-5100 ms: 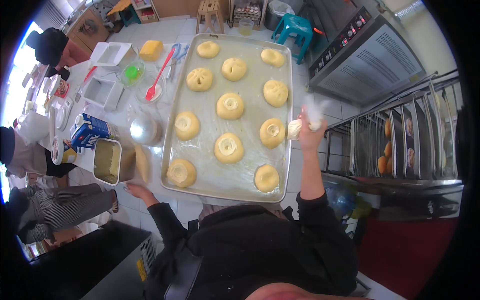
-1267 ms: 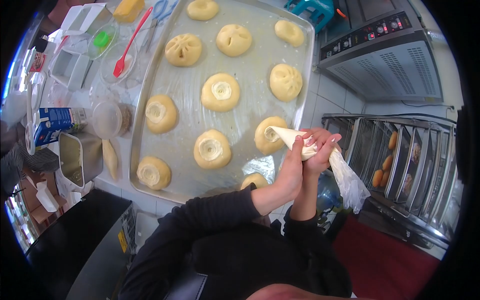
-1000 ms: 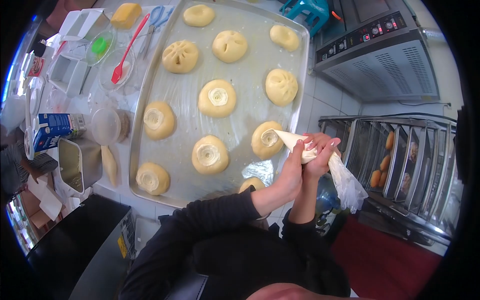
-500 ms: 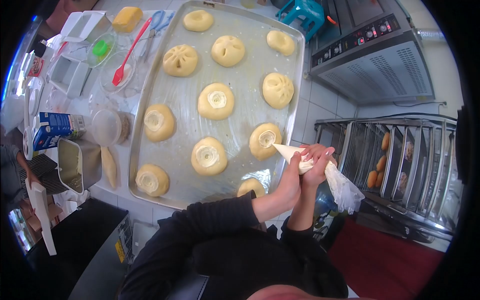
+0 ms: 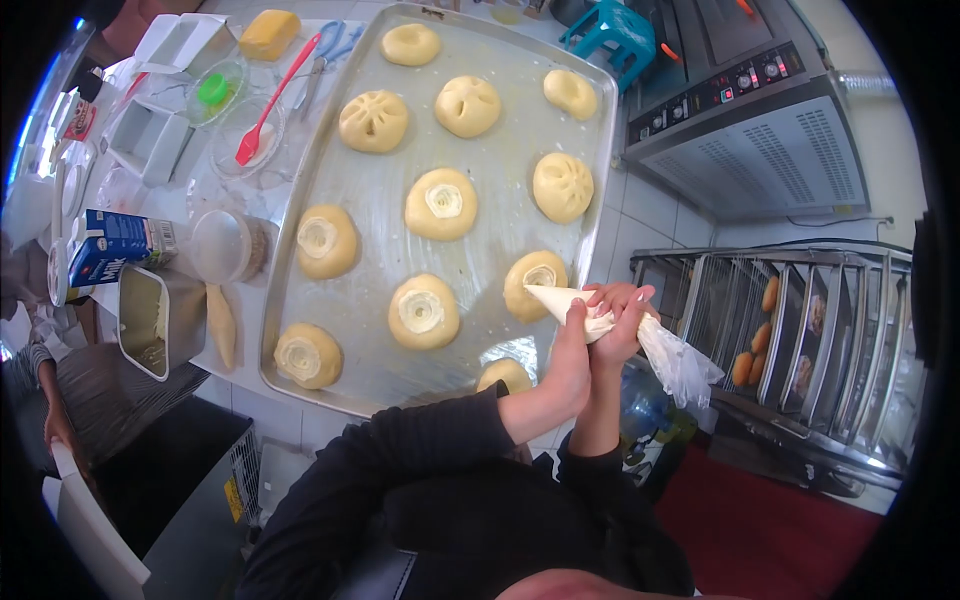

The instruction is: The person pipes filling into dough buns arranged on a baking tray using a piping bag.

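Observation:
Both my hands are closed around a white piping bag [image 5: 560, 301], whose clear, crumpled end hangs out to the right. My left hand [image 5: 574, 342] grips near the tapered front, and my right hand [image 5: 618, 328] squeezes just behind it. The bag's tip is over the left part of a round dough bun [image 5: 520, 298] with a ring of cream on top. Nearby, a bun with a cream swirl [image 5: 424, 311] and several others sit on a large metal baking tray [image 5: 375, 240]. Some buns are plain or slit, without cream.
Left of the tray are a red brush [image 5: 262, 125], a milk carton [image 5: 115, 243], a metal loaf tin [image 5: 160, 325] and a clear tub [image 5: 228, 245]. An oven [image 5: 740, 120] and a rack of breads [image 5: 760, 340] stand right. Another person's hand [image 5: 60, 425] holds a white panel at lower left.
The bag's tip has moved left across the bun, with both hands still gripping the bag. At the lower left, the other person's hand and white panel have moved down.

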Motion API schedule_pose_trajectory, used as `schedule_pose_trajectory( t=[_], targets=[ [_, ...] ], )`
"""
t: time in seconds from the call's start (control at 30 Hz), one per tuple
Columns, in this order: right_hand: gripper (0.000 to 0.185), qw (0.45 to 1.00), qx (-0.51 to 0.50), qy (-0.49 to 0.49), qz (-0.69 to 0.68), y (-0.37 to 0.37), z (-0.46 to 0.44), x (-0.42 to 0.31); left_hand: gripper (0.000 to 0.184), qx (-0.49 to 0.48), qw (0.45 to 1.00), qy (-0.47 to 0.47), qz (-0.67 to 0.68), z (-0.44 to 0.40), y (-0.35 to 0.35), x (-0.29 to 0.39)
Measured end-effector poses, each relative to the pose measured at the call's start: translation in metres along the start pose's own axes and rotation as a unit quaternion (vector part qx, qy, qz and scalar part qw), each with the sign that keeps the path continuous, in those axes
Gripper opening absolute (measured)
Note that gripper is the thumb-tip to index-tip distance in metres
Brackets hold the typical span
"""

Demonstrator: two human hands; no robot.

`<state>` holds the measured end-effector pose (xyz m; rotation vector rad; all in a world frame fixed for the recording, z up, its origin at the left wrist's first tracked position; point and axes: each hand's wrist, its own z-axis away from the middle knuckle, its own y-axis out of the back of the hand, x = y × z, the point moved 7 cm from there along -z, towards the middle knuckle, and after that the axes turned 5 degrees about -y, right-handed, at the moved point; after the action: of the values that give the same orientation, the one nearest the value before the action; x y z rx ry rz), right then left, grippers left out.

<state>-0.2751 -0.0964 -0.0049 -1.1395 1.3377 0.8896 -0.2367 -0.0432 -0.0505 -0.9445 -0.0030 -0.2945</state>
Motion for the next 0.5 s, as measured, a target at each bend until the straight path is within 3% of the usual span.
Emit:
schedule_pose_trajectory(
  t=[0.5],
  targets=[
    [0.046, 0.998, 0.045, 0.037, -0.022, 0.015, -0.016, -0.005, 0.040, -0.065, 0.996, 0.043, -0.041, -0.011, -0.019, -0.005]
  ],
)
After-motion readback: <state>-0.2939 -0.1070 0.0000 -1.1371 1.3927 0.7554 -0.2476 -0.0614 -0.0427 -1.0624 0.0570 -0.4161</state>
